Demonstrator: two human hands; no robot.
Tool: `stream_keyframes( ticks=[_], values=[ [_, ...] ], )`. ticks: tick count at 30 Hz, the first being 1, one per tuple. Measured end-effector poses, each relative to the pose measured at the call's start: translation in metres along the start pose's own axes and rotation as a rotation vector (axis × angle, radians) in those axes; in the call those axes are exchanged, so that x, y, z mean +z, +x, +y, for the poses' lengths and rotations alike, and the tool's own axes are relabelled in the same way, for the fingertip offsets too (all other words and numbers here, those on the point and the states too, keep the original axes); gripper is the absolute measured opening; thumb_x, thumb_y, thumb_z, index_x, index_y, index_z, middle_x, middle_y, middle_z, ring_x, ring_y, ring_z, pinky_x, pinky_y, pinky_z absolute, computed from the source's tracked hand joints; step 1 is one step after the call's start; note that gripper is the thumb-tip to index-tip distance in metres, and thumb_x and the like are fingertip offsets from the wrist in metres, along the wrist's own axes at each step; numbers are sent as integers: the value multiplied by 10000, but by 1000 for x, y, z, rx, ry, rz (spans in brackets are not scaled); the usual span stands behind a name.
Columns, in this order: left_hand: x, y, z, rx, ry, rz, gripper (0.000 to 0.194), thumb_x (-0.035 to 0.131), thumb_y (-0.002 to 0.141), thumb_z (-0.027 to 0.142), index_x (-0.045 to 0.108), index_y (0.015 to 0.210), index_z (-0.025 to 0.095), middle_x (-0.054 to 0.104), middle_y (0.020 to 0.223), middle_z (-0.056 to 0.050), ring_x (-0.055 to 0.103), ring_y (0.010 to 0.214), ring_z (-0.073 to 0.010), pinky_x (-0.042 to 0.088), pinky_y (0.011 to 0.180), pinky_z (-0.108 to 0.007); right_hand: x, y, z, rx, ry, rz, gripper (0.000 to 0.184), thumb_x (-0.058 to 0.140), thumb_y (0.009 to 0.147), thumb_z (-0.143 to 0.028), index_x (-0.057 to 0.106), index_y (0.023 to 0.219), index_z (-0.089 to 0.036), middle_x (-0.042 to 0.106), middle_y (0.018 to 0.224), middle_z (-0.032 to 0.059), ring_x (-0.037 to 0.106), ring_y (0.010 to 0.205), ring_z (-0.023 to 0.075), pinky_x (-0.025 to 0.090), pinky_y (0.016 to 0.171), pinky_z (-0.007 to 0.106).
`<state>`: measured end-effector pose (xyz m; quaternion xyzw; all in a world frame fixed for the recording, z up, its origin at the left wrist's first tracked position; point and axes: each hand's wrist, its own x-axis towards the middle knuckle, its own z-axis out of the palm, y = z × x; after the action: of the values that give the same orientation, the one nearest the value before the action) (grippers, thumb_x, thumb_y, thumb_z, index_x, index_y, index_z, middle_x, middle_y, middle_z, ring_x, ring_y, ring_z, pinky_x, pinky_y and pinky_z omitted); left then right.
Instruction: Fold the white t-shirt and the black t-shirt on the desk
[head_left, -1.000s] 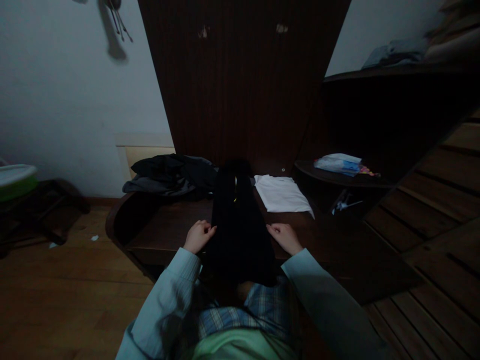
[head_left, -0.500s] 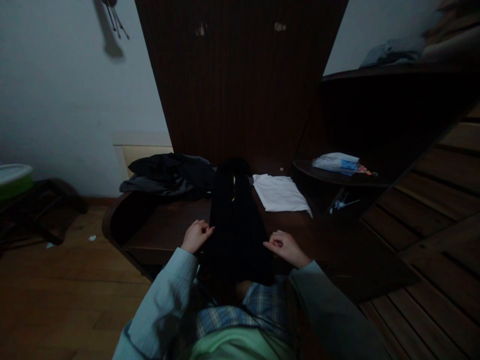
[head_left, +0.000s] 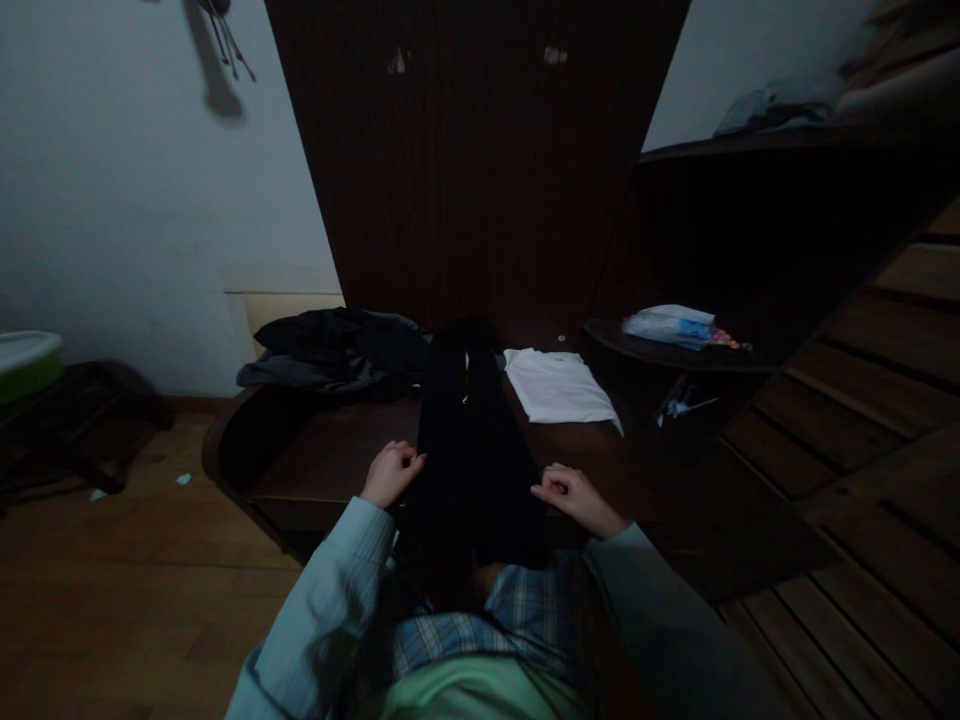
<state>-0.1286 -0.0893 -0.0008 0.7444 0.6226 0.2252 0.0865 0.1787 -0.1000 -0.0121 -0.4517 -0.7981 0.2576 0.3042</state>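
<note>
A long black garment (head_left: 472,460) lies lengthwise over the dark wooden bench, its near end hanging toward my lap. A narrow yellow and white strip shows near its far end; the fabric is too dark to tell its exact kind. My left hand (head_left: 393,472) is closed in a pinch at the garment's left edge. Across from it, my right hand (head_left: 573,494) pinches the right edge with curled fingers. Beyond and to the right lies a folded white shirt (head_left: 561,388), flat on the bench.
Dark and grey clothes (head_left: 337,345) are heaped at the bench's (head_left: 322,450) back left. A plastic packet (head_left: 671,325) rests on a low corner shelf at right. Wooden slats (head_left: 885,400) rise on the right. A green and white tub (head_left: 30,365) stands far left.
My right hand has shifted slightly to the right with the garment's edge. The left hand stays nearly where it was, and the camera view has moved a little.
</note>
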Motion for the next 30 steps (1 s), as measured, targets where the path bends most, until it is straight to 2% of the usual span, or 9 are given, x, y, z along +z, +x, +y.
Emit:
stream_keyframes(
  ticks=[7,11,15,18,24,26,30],
  values=[
    [-4,-2,5,-11,0,-11,341,406,765,329,383,451,197,465,576,-4,470,663,-152,351,628,-262,-1,-1,-4,18,33,36,429,482,726,-489,330,450,-199,343,485,-39,341,499,101,276,483,237],
    [-2,-2,4,-9,-4,11,382,396,774,386,372,442,199,459,563,-3,467,651,-154,353,636,-265,0,-1,-7,68,80,88,325,539,701,-454,420,545,-195,383,527,-43,371,506,97,305,477,224],
    [-2,-1,4,-20,-4,16,389,414,761,427,388,446,199,462,557,-2,471,653,-157,349,637,-265,1,-1,-8,-9,75,117,224,613,658,-389,545,745,-195,512,710,5,482,658,136,401,592,248],
    [-2,-3,5,-7,0,28,352,432,754,403,406,467,200,470,574,-6,476,659,-160,351,630,-267,3,-1,-7,-51,14,88,187,609,677,-328,563,808,-202,529,761,18,496,689,145,418,650,276],
    [2,-23,11,20,4,92,331,435,753,411,407,497,202,474,619,-14,477,668,-161,368,631,-273,10,-16,-10,-76,-67,59,246,640,640,-279,571,866,-211,541,775,23,508,717,164,426,653,287],
    [3,-33,15,-6,-20,117,307,435,750,405,406,521,203,477,619,-10,480,669,-158,374,635,-271,16,-27,-12,-44,-63,110,246,626,650,-278,570,880,-214,546,774,27,513,700,165,431,636,287],
    [3,-46,23,-140,-159,158,261,391,767,409,405,600,208,475,583,19,482,594,-134,370,585,-248,23,-48,-15,63,-61,315,240,568,712,-337,552,920,-220,552,755,35,524,689,173,437,665,303]
  ],
)
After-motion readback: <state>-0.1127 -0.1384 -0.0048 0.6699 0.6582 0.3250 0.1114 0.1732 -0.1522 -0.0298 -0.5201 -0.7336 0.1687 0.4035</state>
